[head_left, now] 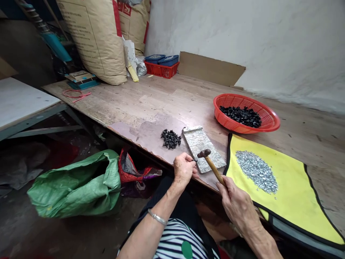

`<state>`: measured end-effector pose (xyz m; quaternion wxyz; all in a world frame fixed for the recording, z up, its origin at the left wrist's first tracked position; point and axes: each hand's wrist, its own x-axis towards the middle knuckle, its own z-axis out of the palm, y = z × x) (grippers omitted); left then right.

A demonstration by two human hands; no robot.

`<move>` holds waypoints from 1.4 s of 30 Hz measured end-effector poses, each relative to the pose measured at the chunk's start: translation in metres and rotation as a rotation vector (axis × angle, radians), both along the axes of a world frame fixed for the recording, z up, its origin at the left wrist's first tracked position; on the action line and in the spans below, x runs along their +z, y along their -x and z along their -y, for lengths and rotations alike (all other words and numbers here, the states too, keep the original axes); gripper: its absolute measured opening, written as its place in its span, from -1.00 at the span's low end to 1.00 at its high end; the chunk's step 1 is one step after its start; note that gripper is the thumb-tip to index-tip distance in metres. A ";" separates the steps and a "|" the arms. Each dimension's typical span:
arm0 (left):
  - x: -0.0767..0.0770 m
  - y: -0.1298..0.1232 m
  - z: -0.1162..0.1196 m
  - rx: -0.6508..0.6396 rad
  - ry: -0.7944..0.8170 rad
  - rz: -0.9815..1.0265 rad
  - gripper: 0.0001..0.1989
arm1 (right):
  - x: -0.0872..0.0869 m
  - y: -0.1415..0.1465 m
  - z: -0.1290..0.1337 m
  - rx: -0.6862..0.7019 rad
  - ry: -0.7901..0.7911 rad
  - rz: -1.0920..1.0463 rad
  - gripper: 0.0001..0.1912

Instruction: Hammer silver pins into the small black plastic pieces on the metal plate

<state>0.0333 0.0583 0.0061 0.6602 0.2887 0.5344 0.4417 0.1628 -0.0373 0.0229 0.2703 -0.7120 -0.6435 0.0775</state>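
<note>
My left hand (183, 167) pinches a small black part (194, 160) at the near left edge of a flat stone slab (202, 145). In my right hand (237, 198) is the wooden handle of a hammer (212, 166), its metal head held over the slab's near half. A pile of small black parts (171, 139) lies just left of the slab. To the right, small shiny metal pieces (256, 172) are heaped on a yellow cloth (293, 187) with black edging. Beyond the cloth, a red plastic basket (272, 120) holds many more black parts.
Large paper sacks (97, 39) stand at the back left, near a red crate (161, 69) with blue boxes. Cardboard (210, 68) leans on the wall. A green woven sack (78, 187) and a red bag (129, 172) sit below the table's front edge.
</note>
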 end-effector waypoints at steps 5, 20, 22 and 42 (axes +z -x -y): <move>-0.003 0.000 0.000 -0.009 -0.014 -0.006 -0.86 | 0.014 0.010 0.004 0.036 -0.199 0.265 -0.76; -0.005 0.000 -0.002 -0.009 0.000 0.002 -0.83 | 0.034 0.019 0.009 0.023 -0.338 0.467 -0.73; -0.006 0.000 -0.002 -0.012 0.006 0.006 -0.83 | 0.039 0.021 0.011 0.016 -0.419 0.442 -0.73; -0.006 -0.002 -0.003 -0.006 0.015 -0.009 -0.83 | 0.000 0.023 0.007 -0.048 -0.263 0.602 -0.72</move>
